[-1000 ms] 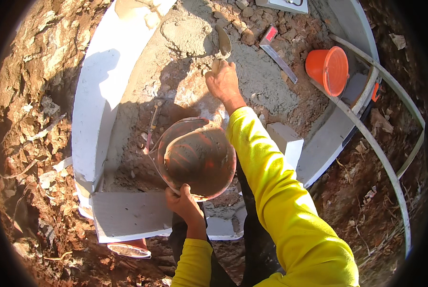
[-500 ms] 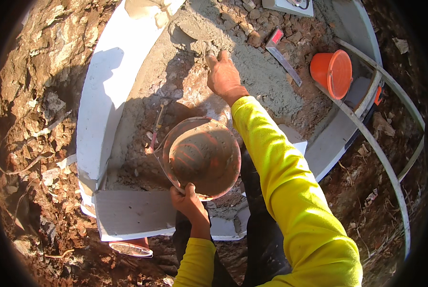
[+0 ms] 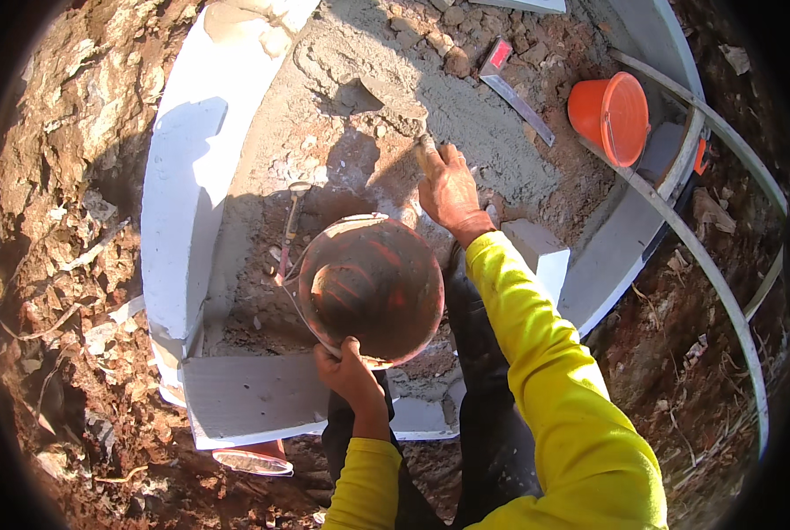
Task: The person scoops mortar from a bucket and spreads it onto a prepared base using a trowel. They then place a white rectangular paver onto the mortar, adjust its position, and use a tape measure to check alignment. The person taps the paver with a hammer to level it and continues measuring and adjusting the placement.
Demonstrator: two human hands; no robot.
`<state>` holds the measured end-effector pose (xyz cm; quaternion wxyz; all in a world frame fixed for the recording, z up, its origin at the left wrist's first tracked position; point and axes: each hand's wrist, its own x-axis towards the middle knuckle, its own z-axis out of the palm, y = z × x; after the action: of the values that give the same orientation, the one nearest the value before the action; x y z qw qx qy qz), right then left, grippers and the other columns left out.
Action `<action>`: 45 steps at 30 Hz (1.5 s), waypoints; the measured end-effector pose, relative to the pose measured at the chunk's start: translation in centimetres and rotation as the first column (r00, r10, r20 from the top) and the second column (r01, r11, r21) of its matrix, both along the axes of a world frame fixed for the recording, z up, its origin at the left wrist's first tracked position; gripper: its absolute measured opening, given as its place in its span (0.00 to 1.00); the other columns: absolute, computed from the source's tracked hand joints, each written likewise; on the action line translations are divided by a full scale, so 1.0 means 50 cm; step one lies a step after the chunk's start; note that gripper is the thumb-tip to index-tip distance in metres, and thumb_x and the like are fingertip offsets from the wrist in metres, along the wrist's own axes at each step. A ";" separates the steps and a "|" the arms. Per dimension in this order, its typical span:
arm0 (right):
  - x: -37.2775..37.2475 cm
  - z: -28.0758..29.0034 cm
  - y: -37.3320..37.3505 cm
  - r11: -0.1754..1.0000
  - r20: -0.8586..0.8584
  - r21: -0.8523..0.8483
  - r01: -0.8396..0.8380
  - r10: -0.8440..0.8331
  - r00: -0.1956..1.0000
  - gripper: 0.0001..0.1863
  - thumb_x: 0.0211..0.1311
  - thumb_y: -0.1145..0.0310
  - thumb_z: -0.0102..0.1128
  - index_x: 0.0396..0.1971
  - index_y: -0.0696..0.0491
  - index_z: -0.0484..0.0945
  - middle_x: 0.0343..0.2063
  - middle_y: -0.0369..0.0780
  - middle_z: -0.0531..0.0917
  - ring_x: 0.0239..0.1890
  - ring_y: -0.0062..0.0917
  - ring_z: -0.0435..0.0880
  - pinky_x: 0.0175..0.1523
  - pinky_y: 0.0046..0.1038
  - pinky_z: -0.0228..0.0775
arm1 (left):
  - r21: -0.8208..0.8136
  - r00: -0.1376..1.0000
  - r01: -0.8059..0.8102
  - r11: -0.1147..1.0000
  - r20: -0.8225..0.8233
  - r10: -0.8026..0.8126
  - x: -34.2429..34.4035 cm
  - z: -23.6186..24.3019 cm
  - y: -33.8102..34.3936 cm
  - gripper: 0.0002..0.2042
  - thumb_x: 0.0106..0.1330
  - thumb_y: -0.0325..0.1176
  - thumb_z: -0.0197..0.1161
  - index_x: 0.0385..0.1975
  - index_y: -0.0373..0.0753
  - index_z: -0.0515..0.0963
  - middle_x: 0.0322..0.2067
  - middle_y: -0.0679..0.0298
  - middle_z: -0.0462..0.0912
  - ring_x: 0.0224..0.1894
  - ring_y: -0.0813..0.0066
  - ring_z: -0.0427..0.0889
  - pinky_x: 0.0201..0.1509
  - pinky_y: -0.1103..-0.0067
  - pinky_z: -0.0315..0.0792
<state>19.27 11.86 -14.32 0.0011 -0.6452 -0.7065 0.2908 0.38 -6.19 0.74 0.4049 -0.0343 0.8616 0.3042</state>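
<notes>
My left hand (image 3: pixel 351 375) grips the near rim of a tilted, mortar-smeared bucket (image 3: pixel 373 287) in front of my legs. The bucket's mouth faces me, with grey mortar coating its inside. Beyond it, my right hand (image 3: pixel 450 187) is closed round the handle of a trowel (image 3: pixel 395 97). The mortar-covered blade points away to the far left, over the grey mortar bed (image 3: pixel 492 141); its outline blends into the mortar. Left of the bucket lies a slim tool (image 3: pixel 291 225) with a reddish handle end.
White curved blocks (image 3: pixel 178 194) wall in the left side, and a grey-topped block (image 3: pixel 253 393) the near side. A try square (image 3: pixel 518 106) lies far right, near an orange bucket (image 3: pixel 593 115). Bent strips (image 3: pixel 704 256) arch at right. A white block (image 3: pixel 540 261) stands by my right forearm.
My right hand has drawn back toward me and slightly right with the trowel, away from the far mortar. The left hand keeps its hold on the bucket. The view has shifted slightly.
</notes>
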 end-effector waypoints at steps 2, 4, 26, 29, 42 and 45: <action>-0.031 -0.008 0.015 0.997 -0.215 0.030 0.066 -0.058 0.975 0.24 0.50 0.73 0.56 0.51 0.60 0.74 0.41 0.51 0.77 0.44 0.42 0.75 0.51 0.41 0.70 | 0.011 0.999 0.040 0.999 -0.021 -0.040 0.007 -0.003 0.006 0.06 0.57 0.20 0.58 0.32 0.34 0.70 0.31 0.67 0.72 0.32 0.80 0.71 0.39 0.81 0.69; -0.050 -0.042 0.025 0.910 -0.542 -0.231 0.344 -0.415 0.731 0.20 0.56 0.70 0.56 0.49 0.61 0.74 0.24 0.44 0.79 0.27 0.33 0.76 0.35 0.34 0.71 | 0.029 0.996 0.077 0.997 -0.052 -0.075 0.012 -0.005 0.011 0.06 0.56 0.20 0.58 0.27 0.35 0.68 0.28 0.69 0.70 0.31 0.82 0.67 0.38 0.82 0.66; 0.366 0.020 -0.270 0.214 -0.029 -0.491 0.845 -0.973 0.229 0.14 0.64 0.61 0.55 0.37 0.57 0.75 0.23 0.36 0.76 0.20 0.20 0.75 0.21 0.24 0.65 | 0.102 0.995 0.094 0.990 -0.027 -0.091 0.066 0.012 0.034 0.06 0.55 0.21 0.58 0.26 0.37 0.67 0.25 0.70 0.69 0.25 0.85 0.66 0.28 0.84 0.63; 0.378 0.019 -0.265 0.111 -0.039 -0.458 0.882 -0.994 0.105 0.15 0.65 0.60 0.54 0.37 0.58 0.75 0.24 0.37 0.76 0.19 0.20 0.75 0.20 0.25 0.66 | 0.099 0.990 0.140 0.985 -0.034 -0.137 0.068 0.008 0.024 0.06 0.55 0.21 0.58 0.25 0.37 0.67 0.25 0.70 0.69 0.25 0.85 0.66 0.29 0.84 0.63; 0.155 0.261 -0.397 0.579 -0.442 -0.812 0.076 -0.695 0.568 0.24 0.57 0.70 0.62 0.55 0.58 0.73 0.34 0.42 0.82 0.34 0.29 0.81 0.41 0.27 0.74 | 0.056 0.973 0.220 0.974 0.063 -0.223 0.099 -0.032 -0.052 0.07 0.54 0.21 0.59 0.25 0.38 0.68 0.22 0.70 0.70 0.21 0.86 0.67 0.22 0.84 0.63; 0.113 0.226 -0.403 0.718 -0.436 -0.695 0.025 -0.449 0.780 0.26 0.55 0.69 0.62 0.55 0.59 0.71 0.37 0.52 0.82 0.38 0.44 0.83 0.45 0.35 0.75 | 0.133 0.957 0.285 0.949 0.020 -0.290 0.108 -0.063 -0.078 0.08 0.52 0.22 0.60 0.22 0.39 0.66 0.19 0.72 0.67 0.21 0.87 0.65 0.23 0.84 0.62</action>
<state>24.90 -8.27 -3.01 0.0286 -0.5731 -0.4293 0.6975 5.76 -10.11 -2.42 0.4632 0.1116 0.8278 0.2962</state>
